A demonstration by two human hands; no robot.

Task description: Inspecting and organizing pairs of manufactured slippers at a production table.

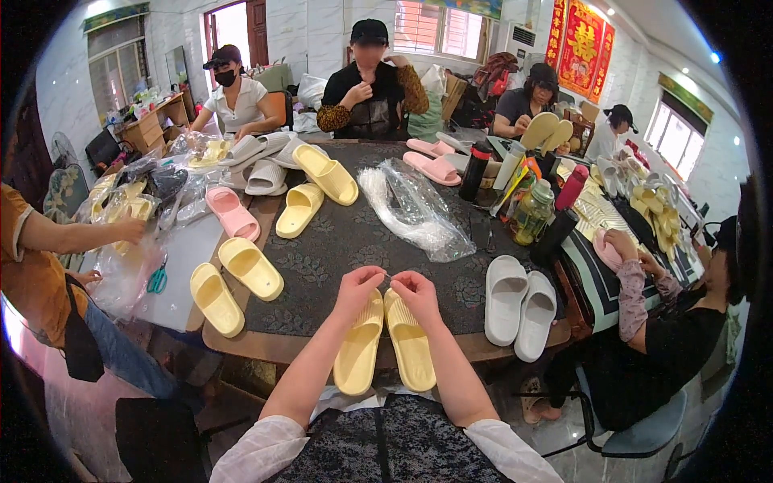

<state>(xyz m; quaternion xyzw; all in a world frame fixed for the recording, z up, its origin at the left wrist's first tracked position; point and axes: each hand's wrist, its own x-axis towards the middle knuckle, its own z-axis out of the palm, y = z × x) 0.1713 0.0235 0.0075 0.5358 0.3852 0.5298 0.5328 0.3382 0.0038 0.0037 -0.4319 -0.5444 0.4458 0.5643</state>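
Observation:
My left hand (360, 291) and my right hand (415, 295) meet at the table's near edge, fingertips pinched close together. What they pinch is too small to make out; a thin pale strand seems to run between them. Right beneath them is a pair of yellow slippers, the left slipper (358, 346) and the right slipper (411, 342), side by side with heels toward me. My fingers partly hide the toe ends. Ahead on the dark patterned tablecloth (322, 266) lies a bundle of thin white strands (390, 205) in a clear plastic bag (439, 233).
Grey slippers (506, 302) stand to the right, yellow slippers (251, 270) and a pink slipper (232, 213) to the left. Bottles (531, 213) stand at the back right. Green scissors (158, 278) lie near a co-worker's arm (76, 235). Other people sit around the table.

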